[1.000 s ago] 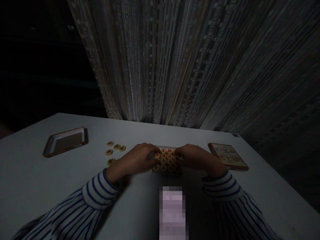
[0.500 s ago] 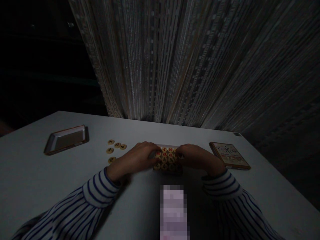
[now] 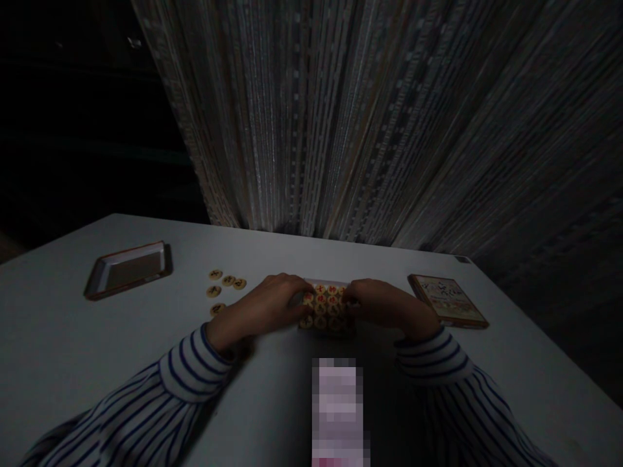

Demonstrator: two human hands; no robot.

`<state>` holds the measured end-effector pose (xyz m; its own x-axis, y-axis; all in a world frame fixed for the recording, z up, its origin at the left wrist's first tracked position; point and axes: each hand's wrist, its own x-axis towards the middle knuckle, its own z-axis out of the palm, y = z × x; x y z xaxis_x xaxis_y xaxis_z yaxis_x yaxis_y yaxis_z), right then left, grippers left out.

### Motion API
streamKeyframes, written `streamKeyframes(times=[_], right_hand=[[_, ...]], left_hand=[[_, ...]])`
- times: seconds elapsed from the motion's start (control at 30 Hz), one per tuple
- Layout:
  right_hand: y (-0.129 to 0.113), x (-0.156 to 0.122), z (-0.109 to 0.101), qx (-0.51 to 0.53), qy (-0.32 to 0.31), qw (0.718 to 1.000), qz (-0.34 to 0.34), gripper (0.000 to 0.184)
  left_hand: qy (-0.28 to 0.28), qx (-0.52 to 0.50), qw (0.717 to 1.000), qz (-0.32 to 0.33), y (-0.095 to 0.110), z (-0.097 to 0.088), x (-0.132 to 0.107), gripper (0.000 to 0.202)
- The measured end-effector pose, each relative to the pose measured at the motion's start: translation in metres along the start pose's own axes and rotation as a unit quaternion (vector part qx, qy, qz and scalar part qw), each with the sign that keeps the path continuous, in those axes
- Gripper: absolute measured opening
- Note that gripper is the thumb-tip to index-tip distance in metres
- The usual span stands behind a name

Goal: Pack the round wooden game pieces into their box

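Note:
A small tray (image 3: 325, 283) packed with round wooden chess pieces (image 3: 324, 309) marked in red and black lies on the white table (image 3: 73, 363) in front of me. My left hand (image 3: 265, 309) rests against its left side, fingers curled onto the pieces. My right hand (image 3: 384, 305) presses its right side, fingertips pinched at the pieces. Both arms wear striped sleeves. Whether either hand holds a single piece is hidden in the dim light.
Several loose round pieces (image 3: 224, 285) lie left of my left hand. An empty box lid (image 3: 127, 269) sits at the far left. A printed flat box (image 3: 448, 299) lies at the right. A ribbed curtain (image 3: 370, 123) hangs behind the table.
Both hands have stayed at the tray, the fingers shifting slightly closer over the pieces. The view has tilted a little.

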<state>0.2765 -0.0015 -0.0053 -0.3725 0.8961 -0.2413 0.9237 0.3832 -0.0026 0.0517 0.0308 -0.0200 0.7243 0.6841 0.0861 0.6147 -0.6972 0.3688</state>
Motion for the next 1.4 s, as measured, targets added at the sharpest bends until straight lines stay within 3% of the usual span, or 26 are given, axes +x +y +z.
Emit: streamKeyframes(times=[1.4], right_hand=[[-0.006, -0.004, -0.007, -0.002, -0.032, 0.999, -0.002, 0.025]], left_hand=[[-0.014, 0.020, 0.999, 0.025, -0.001, 0.000, 0.001, 0.039]])
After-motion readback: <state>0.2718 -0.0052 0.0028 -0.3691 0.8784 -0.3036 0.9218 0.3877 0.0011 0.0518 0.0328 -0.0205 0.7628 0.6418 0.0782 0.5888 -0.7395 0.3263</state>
